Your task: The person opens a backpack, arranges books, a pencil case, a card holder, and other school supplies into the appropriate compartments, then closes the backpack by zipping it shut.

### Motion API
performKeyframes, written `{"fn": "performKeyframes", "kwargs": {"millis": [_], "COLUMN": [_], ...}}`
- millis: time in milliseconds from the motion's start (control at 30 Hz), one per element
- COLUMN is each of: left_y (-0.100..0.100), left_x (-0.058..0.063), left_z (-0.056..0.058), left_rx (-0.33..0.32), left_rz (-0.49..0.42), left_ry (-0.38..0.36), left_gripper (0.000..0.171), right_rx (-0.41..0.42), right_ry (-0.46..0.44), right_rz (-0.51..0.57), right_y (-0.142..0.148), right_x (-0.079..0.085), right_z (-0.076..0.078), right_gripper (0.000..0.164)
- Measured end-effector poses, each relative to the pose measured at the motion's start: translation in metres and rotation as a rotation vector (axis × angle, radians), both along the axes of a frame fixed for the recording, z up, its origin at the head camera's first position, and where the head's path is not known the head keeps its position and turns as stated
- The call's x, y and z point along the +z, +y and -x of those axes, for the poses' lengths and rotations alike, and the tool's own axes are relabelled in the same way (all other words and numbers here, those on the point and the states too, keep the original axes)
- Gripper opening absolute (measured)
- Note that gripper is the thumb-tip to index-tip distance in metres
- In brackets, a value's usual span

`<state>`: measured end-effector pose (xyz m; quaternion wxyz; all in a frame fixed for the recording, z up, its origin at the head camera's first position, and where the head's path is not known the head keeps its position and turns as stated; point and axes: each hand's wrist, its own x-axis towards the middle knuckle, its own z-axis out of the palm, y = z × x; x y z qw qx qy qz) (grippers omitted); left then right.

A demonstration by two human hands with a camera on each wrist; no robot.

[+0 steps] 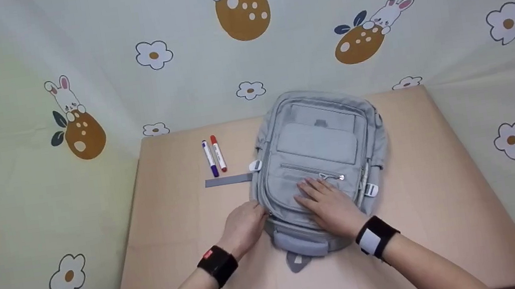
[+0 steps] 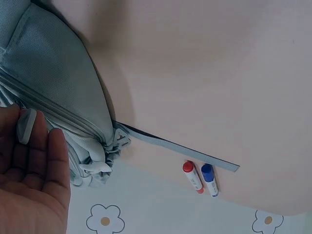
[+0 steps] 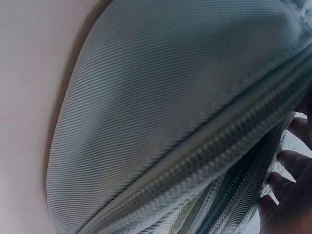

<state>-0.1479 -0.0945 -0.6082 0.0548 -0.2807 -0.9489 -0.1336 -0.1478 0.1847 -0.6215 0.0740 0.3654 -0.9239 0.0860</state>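
A grey backpack [image 1: 317,138] lies front side up on the table, its top handle [image 1: 302,244] toward the person. At the bag's near left edge, the left hand [image 1: 243,224] pinches a zipper pull; in the left wrist view the grey pull tab [image 2: 27,126] shows against the curled fingers, beside the zipper track [image 2: 48,107]. The right hand [image 1: 334,207] rests on the front panel with its fingers spread, just below the front pocket's zipper [image 1: 311,171]. From the right wrist, a parted zipper [image 3: 239,170] shows along the bag's side, with the right fingertips [image 3: 278,183] beyond it.
Left of the bag, a red marker [image 1: 218,154] and a blue marker [image 1: 210,158] lie side by side. A grey strap [image 1: 227,181] runs out from the bag below them. White side buckles [image 1: 371,190] sit on the bag. A patterned curtain [image 1: 198,82] hangs behind the table [image 1: 172,217].
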Motion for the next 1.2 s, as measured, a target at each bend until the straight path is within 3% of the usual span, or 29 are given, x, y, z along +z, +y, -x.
{"fn": "performKeyframes", "kwargs": {"millis": [300, 600, 733, 1000, 1200], "left_y": [0.0, -0.003, -0.002, 0.005, 0.021], "left_x": [-0.004, -0.005, -0.004, -0.004, -0.002], "left_z": [-0.002, -0.005, -0.007, -0.011, -0.02], "left_rx": [0.052, 0.104, 0.122, 0.091, 0.024], "left_rz": [-0.076, -0.192, -0.177, -0.09, -0.032], "left_ry": [-0.069, -0.121, -0.15, -0.094, -0.077], "left_gripper": [0.002, 0.005, 0.008, 0.005, 0.006], "right_rx": [0.006, -0.019, -0.063, -0.106, -0.111], "right_ry": [-0.002, 0.011, -0.005, -0.054, -0.058], "right_rz": [0.036, 0.115, 0.097, 0.046, 0.044], "right_y": [0.006, 0.037, 0.043, 0.044, 0.043], "right_x": [0.001, 0.0, -0.005, -0.006, -0.006], "right_z": [-0.003, -0.018, -0.018, -0.019, -0.019], "right_gripper": [0.055, 0.071, 0.076, 0.078, 0.071]}}
